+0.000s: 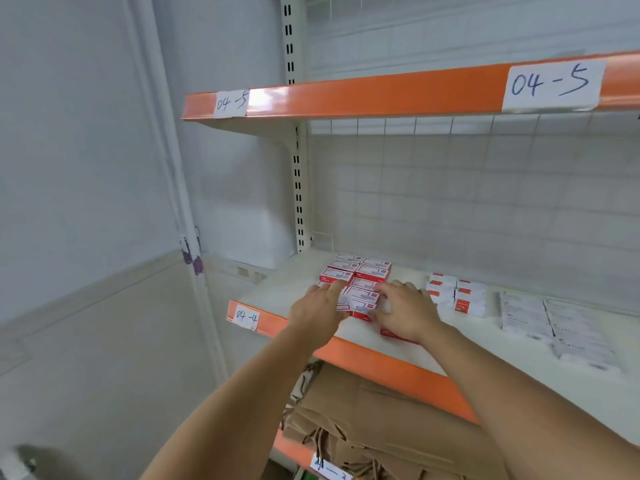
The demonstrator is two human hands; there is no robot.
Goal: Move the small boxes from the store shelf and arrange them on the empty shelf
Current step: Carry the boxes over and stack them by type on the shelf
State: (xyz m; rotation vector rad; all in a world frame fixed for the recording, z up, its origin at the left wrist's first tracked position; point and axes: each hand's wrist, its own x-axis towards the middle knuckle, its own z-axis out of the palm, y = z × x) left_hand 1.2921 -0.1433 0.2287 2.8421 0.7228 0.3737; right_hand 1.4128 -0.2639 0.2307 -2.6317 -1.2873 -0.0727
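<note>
Head cam: both hands are on the red-and-white small boxes [358, 284] at the left of the 04-4 shelf [298, 287]. Left hand [317, 306] and right hand [407, 311] look pressed flat against the near ones; real grip, can't tell. My worry: a nudge skews the tidy rows.

Two hands [317, 311]; three box groups [360, 271].
</note>
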